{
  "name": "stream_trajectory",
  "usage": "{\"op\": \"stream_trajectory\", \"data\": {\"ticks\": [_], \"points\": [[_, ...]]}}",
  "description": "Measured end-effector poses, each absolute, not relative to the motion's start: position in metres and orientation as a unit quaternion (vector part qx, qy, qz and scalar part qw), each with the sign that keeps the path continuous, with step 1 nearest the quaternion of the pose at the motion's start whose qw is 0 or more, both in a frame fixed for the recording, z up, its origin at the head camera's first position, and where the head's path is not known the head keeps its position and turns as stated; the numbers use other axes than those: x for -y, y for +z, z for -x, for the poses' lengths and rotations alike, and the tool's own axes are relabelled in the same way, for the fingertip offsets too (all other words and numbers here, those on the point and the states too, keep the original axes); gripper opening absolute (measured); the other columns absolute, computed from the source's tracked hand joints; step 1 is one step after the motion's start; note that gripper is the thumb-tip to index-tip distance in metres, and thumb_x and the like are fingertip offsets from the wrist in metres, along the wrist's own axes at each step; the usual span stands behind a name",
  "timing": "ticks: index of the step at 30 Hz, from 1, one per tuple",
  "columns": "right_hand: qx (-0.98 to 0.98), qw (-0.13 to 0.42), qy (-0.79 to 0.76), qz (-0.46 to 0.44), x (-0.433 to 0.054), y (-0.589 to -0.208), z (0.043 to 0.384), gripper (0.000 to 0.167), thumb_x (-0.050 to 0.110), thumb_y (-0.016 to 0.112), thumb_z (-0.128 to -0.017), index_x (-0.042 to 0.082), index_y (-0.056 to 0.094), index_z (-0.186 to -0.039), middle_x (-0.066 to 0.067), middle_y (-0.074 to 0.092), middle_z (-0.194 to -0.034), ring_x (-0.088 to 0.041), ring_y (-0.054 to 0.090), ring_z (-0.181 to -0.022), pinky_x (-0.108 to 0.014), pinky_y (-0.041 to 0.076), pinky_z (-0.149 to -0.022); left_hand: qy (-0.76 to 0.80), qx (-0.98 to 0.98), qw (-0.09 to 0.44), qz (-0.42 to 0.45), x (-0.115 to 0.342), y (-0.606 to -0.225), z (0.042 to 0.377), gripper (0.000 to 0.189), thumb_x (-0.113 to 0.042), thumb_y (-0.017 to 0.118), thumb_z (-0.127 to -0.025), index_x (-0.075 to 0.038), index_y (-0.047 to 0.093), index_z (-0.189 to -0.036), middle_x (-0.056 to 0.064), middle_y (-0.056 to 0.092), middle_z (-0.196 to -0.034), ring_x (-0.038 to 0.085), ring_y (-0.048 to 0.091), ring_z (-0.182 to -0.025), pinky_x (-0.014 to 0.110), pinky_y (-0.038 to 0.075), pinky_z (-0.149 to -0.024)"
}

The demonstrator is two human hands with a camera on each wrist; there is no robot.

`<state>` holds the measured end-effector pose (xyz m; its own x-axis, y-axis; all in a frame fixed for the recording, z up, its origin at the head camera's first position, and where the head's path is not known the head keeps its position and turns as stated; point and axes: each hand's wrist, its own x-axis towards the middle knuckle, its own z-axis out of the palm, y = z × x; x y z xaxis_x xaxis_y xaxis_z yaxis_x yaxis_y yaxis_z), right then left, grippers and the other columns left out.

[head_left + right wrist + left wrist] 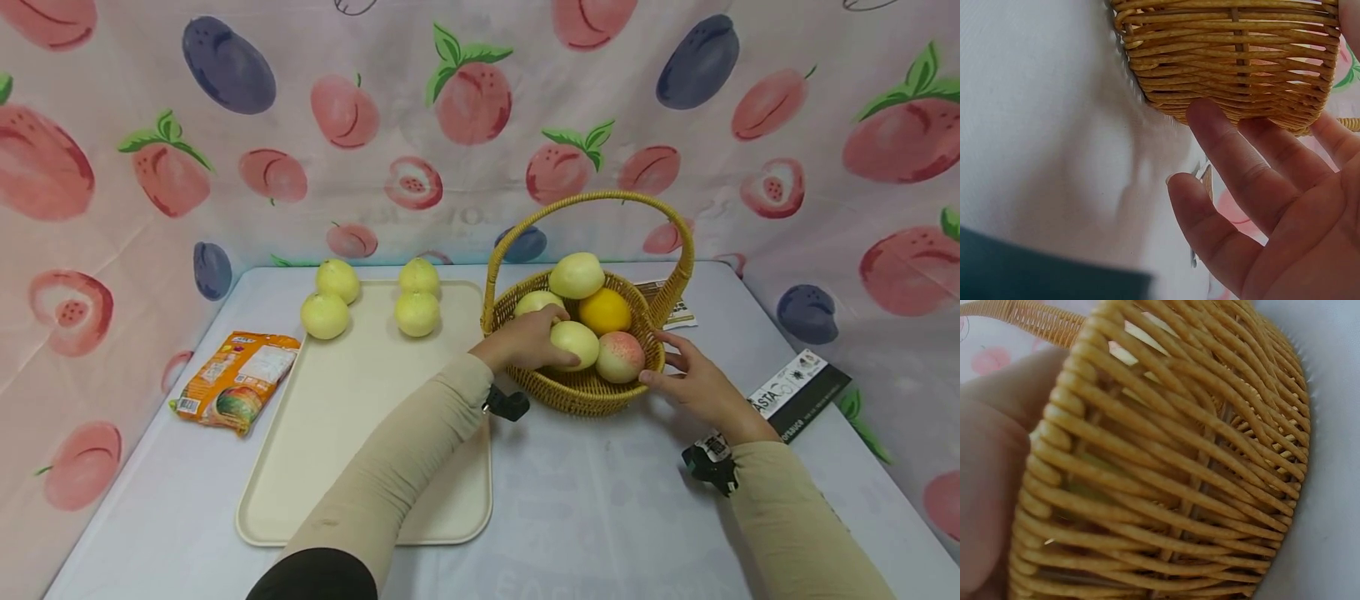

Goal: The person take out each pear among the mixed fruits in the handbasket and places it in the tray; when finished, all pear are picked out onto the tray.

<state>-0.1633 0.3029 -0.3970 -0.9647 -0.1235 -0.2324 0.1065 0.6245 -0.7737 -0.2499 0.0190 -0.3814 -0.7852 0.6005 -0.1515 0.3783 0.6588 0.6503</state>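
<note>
In the head view, a wicker basket [592,404] with a tall handle stands on the table. My left hand [525,337] reaches over its near left rim and grips a pale yellow-green fruit [574,345], thumb on the near side. Around it lie two more pale fruits, an orange-yellow fruit [604,311] and a peach [620,357] with a pink blush. My right hand [697,387] holds the basket's right side, thumb at the rim. The right wrist view shows its fingers [1241,165] against the outer weave. Weave fills the left wrist view, hiding the held fruit.
Left of the basket lies a cream tray [360,417], with several pale yellow-green fruits [417,313] at its far end. An orange snack packet [238,379] sits beside the tray's left edge. Beyond my right hand is a black-and-white pasta box [798,396]. Another printed packet [681,315] lies behind the basket.
</note>
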Motion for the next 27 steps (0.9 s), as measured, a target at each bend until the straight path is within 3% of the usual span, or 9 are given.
{"op": "stream_trajectory", "data": {"ticks": [7,16,27], "points": [[-0.895,0.127,-0.427,0.011,-0.304,-0.397,0.163,0.095,0.049,0.068,-0.094,0.016,0.011,-0.162,-0.035,0.019,-0.157,-0.055,0.024,-0.141,-0.073,0.031,-0.102,0.405,-0.861,0.14,-0.274,-0.013,-0.381,0.25,0.074,-0.038,0.076,-0.088,-0.011,0.042,-0.147,0.01,0.052,-0.135,0.018,0.056,-0.108,0.034,0.049,-0.088],[-0.89,0.127,-0.437,0.008,-0.304,-0.397,0.16,0.093,0.046,0.068,-0.095,0.014,0.012,-0.162,-0.033,0.013,-0.159,-0.054,0.021,-0.142,-0.073,0.028,-0.102,0.441,-0.841,0.108,-0.293,-0.008,-0.383,0.252,0.073,-0.037,0.073,-0.09,-0.012,0.042,-0.151,0.012,0.043,-0.145,0.02,0.05,-0.114,0.033,0.049,-0.087],[-0.89,0.131,-0.436,0.009,-0.303,-0.397,0.163,0.094,0.047,0.068,-0.094,0.015,0.011,-0.162,-0.034,0.015,-0.159,-0.054,0.022,-0.142,-0.072,0.031,-0.102,0.504,-0.813,0.101,-0.273,0.0,-0.377,0.243,0.069,-0.033,0.076,-0.089,-0.011,0.043,-0.145,0.006,0.05,-0.137,0.019,0.055,-0.11,0.032,0.05,-0.089]]}}
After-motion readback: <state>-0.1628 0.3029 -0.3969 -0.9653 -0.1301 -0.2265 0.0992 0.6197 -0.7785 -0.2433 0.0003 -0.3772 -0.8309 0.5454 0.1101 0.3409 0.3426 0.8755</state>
